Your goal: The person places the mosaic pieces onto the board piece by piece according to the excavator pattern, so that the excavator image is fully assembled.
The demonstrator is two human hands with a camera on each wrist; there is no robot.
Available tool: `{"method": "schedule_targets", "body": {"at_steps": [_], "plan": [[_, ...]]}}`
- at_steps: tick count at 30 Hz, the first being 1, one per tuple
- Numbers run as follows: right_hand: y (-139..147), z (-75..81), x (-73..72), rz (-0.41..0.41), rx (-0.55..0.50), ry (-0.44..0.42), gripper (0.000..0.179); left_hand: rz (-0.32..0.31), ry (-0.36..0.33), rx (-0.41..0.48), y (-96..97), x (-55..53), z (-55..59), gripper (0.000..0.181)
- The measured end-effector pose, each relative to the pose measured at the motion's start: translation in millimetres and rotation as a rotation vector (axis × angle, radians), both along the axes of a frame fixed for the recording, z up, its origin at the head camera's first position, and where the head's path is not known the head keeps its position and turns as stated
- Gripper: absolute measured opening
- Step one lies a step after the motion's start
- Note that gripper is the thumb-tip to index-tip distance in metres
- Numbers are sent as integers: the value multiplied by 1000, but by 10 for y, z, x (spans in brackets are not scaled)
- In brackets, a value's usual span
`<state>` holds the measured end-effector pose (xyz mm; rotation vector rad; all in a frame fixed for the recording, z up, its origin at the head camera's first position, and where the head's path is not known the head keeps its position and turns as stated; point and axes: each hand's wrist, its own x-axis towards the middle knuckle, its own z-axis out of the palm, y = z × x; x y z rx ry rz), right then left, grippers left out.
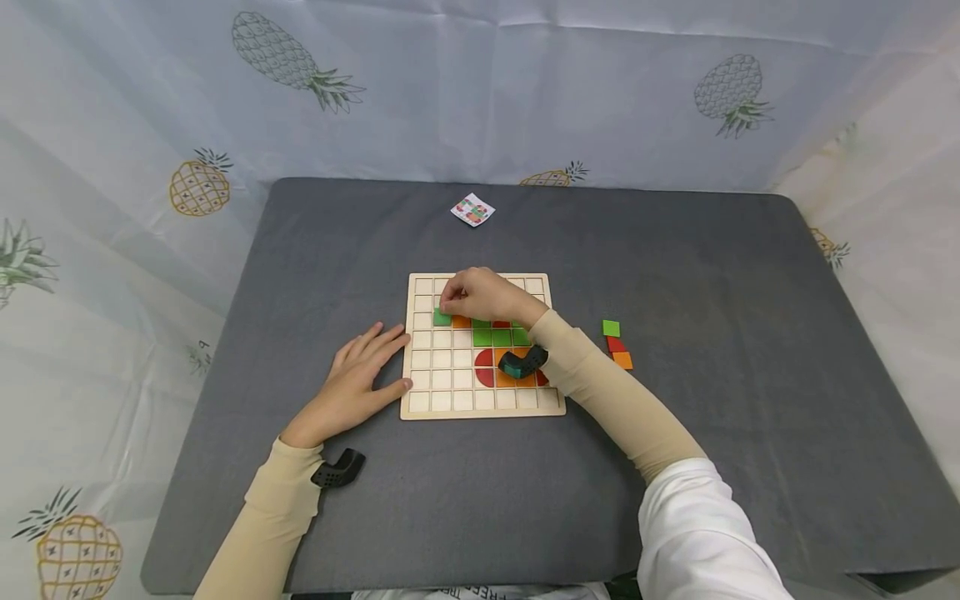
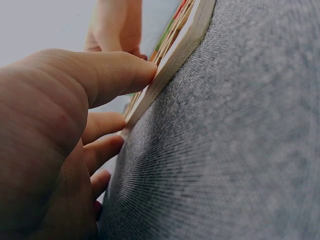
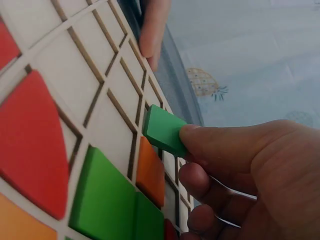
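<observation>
A pale wooden grid board (image 1: 442,402) lies on the dark grey table, with green, orange and red tiles set in part of its cells. My right hand (image 1: 483,293) reaches over the board and pinches a green square tile (image 3: 165,130) between thumb and fingers. In the right wrist view that tile is tilted above the grid, beside an orange tile (image 3: 151,172). My left hand (image 1: 363,379) rests at the board's left side, fingers straight and spread, thumb and fingertips touching the wooden edge (image 2: 172,70). My right hand and forearm hide some of the cells.
Right of the board lie a loose green tile (image 1: 611,328), a red tile (image 1: 616,344) and an orange tile (image 1: 622,360). A small printed card (image 1: 472,210) with a coloured pattern lies near the table's far edge. Pineapple-print cloth (image 1: 480,100) hangs behind the table (image 1: 720,333).
</observation>
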<state>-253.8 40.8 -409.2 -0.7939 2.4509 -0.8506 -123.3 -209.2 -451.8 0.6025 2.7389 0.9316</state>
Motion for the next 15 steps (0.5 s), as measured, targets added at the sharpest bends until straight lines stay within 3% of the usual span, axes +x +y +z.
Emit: {"method": "schedule_targets", "body": {"at_steps": [15], "plan": [[-94,-32,63,60,124,161,12,3,-17,-6,7,-11,19,69]]}}
